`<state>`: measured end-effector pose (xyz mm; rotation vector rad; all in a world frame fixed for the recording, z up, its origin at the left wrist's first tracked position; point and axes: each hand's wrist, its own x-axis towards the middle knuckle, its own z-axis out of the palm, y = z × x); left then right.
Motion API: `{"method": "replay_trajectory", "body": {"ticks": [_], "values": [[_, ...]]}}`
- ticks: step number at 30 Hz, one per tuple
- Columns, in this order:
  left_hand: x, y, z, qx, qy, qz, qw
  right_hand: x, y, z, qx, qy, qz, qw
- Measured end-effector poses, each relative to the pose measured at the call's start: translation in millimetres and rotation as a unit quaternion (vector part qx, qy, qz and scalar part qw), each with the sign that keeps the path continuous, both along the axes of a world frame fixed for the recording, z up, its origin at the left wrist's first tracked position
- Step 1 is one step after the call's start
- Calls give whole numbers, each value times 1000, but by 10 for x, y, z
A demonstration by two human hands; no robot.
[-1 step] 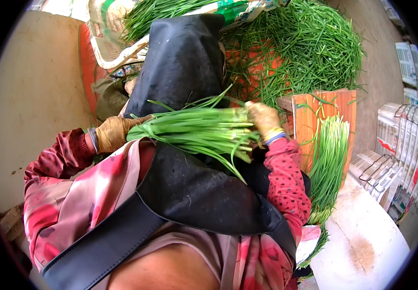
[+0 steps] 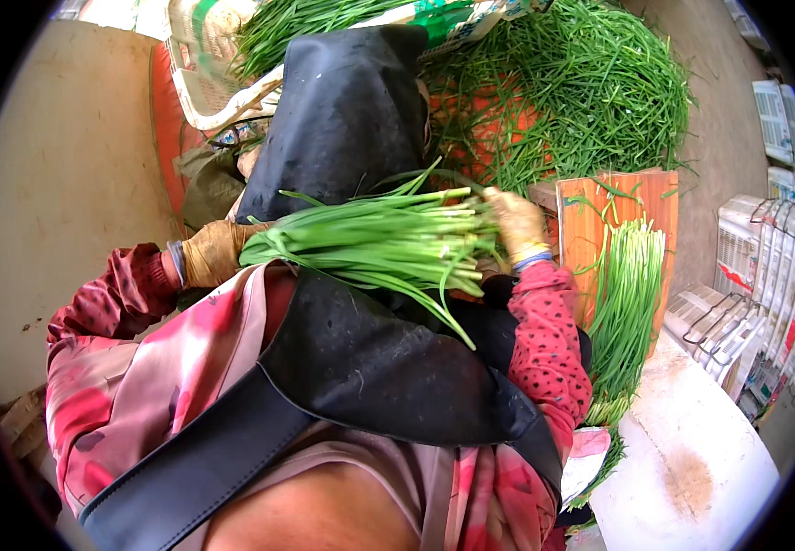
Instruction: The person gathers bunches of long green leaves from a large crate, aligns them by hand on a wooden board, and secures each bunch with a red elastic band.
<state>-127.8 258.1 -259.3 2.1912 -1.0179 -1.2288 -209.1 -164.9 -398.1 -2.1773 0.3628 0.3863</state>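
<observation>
The bunch of green stalks [image 2: 370, 243] is just over the black apron [image 2: 351, 129] of the person. At its nine o'clock, the left hand [image 2: 212, 255] is closed around the leafy end. At three o'clock, the right hand [image 2: 515, 223] is half curled beside the pale ends; I cannot tell from here whether it holds any. At two o'clock is a loose green heap [image 2: 599, 101].

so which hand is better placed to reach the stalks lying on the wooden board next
Likely the right hand: it is close to the wooden board and the stalks lying there. The left hand is farther away and grips the leafy end of the green bunch.
</observation>
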Motion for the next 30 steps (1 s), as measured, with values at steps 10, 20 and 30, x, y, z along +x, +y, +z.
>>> {"method": "replay_trajectory", "body": {"ticks": [10, 20, 30], "values": [[281, 141, -201, -65, 395, 222, 889, 116, 336, -573, 675, 58, -148, 721], [528, 563, -692, -112, 466, 395, 784, -268, -694, -868, 844, 27, -168, 508], [527, 599, -673, -126, 475, 400, 774, 692, 635, 423, 223, -155, 83, 959]]}}
